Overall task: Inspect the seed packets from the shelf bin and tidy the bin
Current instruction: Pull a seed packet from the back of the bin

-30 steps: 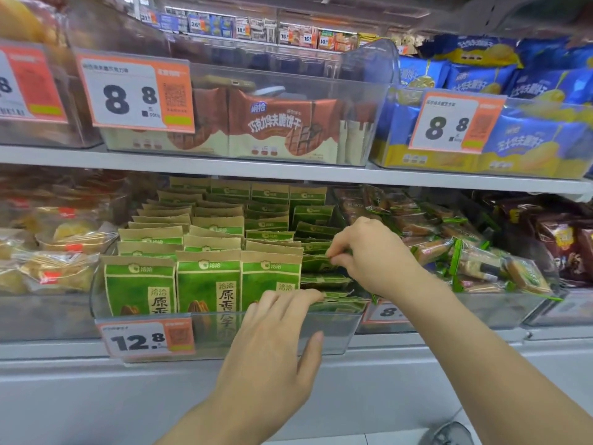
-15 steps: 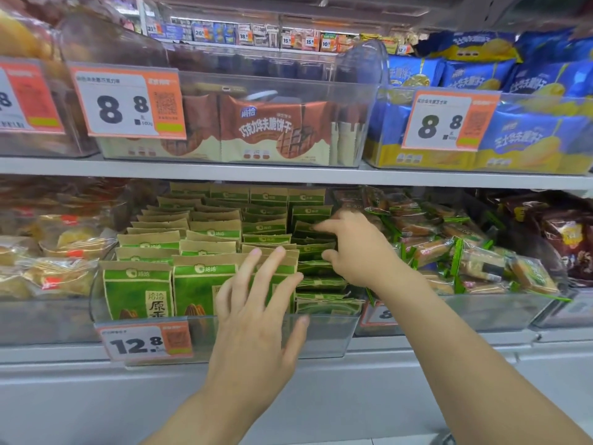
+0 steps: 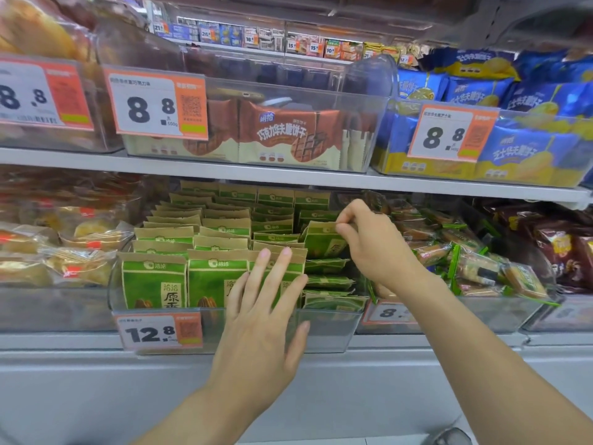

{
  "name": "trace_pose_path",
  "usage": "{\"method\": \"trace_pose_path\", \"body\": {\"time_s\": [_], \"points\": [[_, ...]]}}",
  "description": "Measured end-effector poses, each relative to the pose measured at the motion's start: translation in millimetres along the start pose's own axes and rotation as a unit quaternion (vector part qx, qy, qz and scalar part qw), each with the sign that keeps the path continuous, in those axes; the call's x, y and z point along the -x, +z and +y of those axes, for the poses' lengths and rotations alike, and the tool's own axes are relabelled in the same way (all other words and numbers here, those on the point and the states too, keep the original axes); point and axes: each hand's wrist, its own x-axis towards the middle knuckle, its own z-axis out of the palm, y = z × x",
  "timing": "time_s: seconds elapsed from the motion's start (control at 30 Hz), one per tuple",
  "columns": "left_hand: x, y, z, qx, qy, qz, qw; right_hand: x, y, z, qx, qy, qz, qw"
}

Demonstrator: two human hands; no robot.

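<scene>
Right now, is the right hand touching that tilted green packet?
Touching. The head view shows the right hand pinching the top edge of the tilted green packet.

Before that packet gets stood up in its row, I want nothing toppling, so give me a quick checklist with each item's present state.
1. Right hand pinches the top edge of the tilted green-and-tan seed packet: ok.
2. Left hand, fingers straight, braces the front upright green packets: ok.
3. Right-hand column tidy: not ok, flat-lying green packets are stacked below the lifted one.
4. Left rows standing upright: ok.
5. Clear plastic bin seated squarely on the shelf: cannot tell.
</scene>
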Motion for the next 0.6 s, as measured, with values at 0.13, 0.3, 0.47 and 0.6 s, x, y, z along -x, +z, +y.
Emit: {"method": "trace_pose_path", "body": {"time_s": [0.13,0.3,0.47,0.6], "points": [[4,-10,5,0.128,-0.028,0.047,0.990,24,-29,-10,-0.082,-0.062,0.135,0.985],[11,-40,14,0.304,-0.078,0.112,0.943,88,-60,-40,-0.208,-0.148,0.410,0.876],[30,-61,21,0.521,-0.117,-0.025,0.845,138,-59,-57,-0.267,-0.070,0.242,0.930],[40,-59,21,0.546,-0.188,-0.188,0.794,155,-24,-53,-0.284,0.029,0.051,0.957]]}}
